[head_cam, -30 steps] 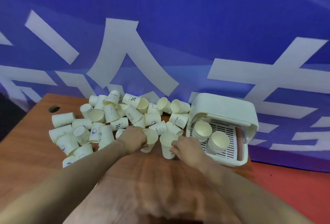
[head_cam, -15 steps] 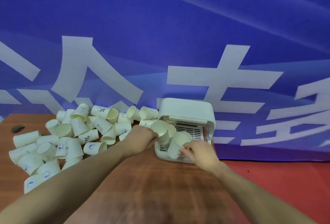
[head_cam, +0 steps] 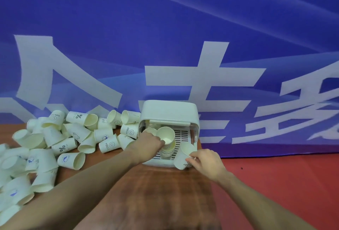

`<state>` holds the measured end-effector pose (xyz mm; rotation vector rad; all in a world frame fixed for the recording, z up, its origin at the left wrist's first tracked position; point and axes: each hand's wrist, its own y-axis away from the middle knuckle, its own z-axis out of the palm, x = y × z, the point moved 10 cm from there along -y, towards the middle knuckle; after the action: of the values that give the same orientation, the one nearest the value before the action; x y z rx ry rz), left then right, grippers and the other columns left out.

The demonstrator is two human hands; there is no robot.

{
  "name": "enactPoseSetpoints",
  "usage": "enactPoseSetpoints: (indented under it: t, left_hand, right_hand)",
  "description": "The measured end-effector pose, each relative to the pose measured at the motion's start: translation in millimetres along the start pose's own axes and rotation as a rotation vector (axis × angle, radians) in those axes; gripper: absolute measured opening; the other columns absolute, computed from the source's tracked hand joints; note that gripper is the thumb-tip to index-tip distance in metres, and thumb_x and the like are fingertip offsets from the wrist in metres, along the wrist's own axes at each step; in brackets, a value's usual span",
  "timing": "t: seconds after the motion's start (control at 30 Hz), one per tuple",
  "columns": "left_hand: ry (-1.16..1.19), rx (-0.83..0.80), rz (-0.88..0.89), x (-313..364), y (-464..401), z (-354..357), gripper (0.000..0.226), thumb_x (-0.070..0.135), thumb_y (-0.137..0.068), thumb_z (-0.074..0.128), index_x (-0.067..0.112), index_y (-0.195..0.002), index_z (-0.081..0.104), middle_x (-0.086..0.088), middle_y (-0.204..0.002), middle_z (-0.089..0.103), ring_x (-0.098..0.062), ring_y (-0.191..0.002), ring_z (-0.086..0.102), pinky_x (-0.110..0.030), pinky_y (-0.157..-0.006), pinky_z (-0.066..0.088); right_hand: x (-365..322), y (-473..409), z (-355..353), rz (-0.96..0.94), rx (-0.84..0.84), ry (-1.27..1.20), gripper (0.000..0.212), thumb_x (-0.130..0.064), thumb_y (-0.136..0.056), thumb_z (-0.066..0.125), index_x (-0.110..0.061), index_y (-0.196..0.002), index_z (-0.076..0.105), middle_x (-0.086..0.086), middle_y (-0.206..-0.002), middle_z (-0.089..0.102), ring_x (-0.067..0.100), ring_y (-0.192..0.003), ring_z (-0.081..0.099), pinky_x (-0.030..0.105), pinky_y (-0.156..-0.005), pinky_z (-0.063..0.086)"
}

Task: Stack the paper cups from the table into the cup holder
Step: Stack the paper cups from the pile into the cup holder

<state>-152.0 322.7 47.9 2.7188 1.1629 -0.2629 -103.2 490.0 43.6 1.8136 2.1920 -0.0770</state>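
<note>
A white cup holder (head_cam: pixel 169 109) with a raised lid and a slotted tray stands at the table's far right. Inside it, my left hand (head_cam: pixel 149 142) holds a paper cup (head_cam: pixel 165 135) on top of a stack of cups (head_cam: pixel 167 152). A second stack (head_cam: pixel 149 130) shows behind that hand. At the holder's front right corner, my right hand (head_cam: pixel 204 160) pinches the rim of another paper cup (head_cam: pixel 183 156), which is tilted. A heap of loose paper cups (head_cam: pixel 60 141) lies on the table to the left.
The wooden table (head_cam: pixel 156 193) ends just right of the holder, with a red floor (head_cam: pixel 275 184) beyond. A blue banner with white characters (head_cam: pixel 165 46) hangs close behind the table.
My left hand has brought its cup down over the stack inside the holder. My right hand has pulled its cup back toward the holder's front right corner. The view has shifted right.
</note>
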Motion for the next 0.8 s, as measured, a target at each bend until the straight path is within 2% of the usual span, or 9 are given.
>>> enactPoseSetpoints:
  t: [0.13, 0.27, 0.4, 0.5, 0.63, 0.73, 0.8]
  left_hand:
    - [-0.012, -0.107, -0.005, 8.4, -6.9, 10.7, 0.015, 0.023, -0.097, 0.049, 0.019, -0.102, 0.062, -0.004, -0.092, 0.069, -0.031, -0.080, 0.066, -0.035, -0.058, 0.031]
    - [-0.004, -0.197, 0.001, 14.4, -16.4, 23.0, 0.021, 0.023, -0.098, 0.044, 0.014, -0.103, 0.062, -0.009, -0.100, 0.067, -0.034, -0.088, 0.065, -0.035, -0.061, 0.030]
    - [0.015, -0.242, 0.017, 17.1, -22.8, 36.8, 0.025, 0.026, -0.097, 0.042, 0.014, -0.102, 0.063, -0.009, -0.102, 0.067, -0.035, -0.089, 0.064, -0.036, -0.062, 0.032]
    - [0.037, -0.212, 0.011, 15.1, -24.7, 40.9, 0.028, 0.030, -0.096, 0.040, 0.016, -0.104, 0.063, -0.008, -0.100, 0.068, -0.034, -0.087, 0.065, -0.036, -0.062, 0.035]
    - [0.064, -0.136, -0.003, 10.0, -21.1, 31.6, 0.030, 0.033, -0.095, 0.040, 0.019, -0.113, 0.060, -0.005, -0.099, 0.068, -0.032, -0.085, 0.065, -0.033, -0.062, 0.034]
    - [0.080, -0.086, -0.030, 2.5, -13.2, 23.1, 0.030, 0.034, -0.095, 0.039, 0.021, -0.114, 0.059, -0.003, -0.098, 0.069, -0.032, -0.084, 0.065, -0.033, -0.061, 0.034]
    - [0.098, -0.051, -0.059, -4.7, -7.0, 19.9, 0.030, 0.035, -0.095, 0.036, 0.023, -0.111, 0.058, -0.002, -0.095, 0.069, -0.032, -0.081, 0.065, -0.033, -0.061, 0.034]
  right_hand:
    - [11.1, -6.2, 5.5, 0.014, -0.006, -0.002, 0.040, -0.052, -0.094, 0.050, -0.020, -0.069, 0.053, -0.006, -0.058, 0.046, 0.016, -0.063, 0.049, 0.031, -0.057, 0.033]
    - [20.9, -13.6, 9.4, 0.024, 0.008, -0.013, 0.040, -0.053, -0.093, 0.050, -0.019, -0.073, 0.058, -0.006, -0.061, 0.049, 0.014, -0.063, 0.047, 0.031, -0.058, 0.035]
    - [24.4, -17.2, 8.0, 0.035, 0.012, -0.022, 0.039, -0.053, -0.094, 0.050, -0.025, -0.067, 0.048, -0.008, -0.056, 0.038, 0.014, -0.063, 0.041, 0.031, -0.061, 0.035]
    - [24.5, -18.9, 2.8, 0.037, 0.031, -0.021, 0.034, -0.053, -0.094, 0.050, -0.028, -0.073, 0.058, -0.010, -0.058, 0.035, 0.012, -0.064, 0.040, 0.030, -0.061, 0.034]
    - [20.8, -17.0, -7.5, 0.017, 0.116, -0.019, 0.033, -0.052, -0.094, 0.052, -0.026, -0.079, 0.065, -0.010, -0.066, 0.045, 0.011, -0.064, 0.041, 0.030, -0.059, 0.034]
    - [13.7, -15.0, -16.0, -0.005, 0.145, 0.000, 0.033, -0.053, -0.095, 0.050, -0.028, -0.083, 0.068, -0.009, -0.069, 0.051, 0.012, -0.064, 0.045, 0.030, -0.059, 0.040]
    - [7.6, -14.0, -22.5, -0.025, 0.160, 0.017, 0.034, -0.053, -0.095, 0.048, -0.028, -0.084, 0.068, -0.008, -0.070, 0.051, 0.015, -0.064, 0.049, 0.030, -0.058, 0.038]
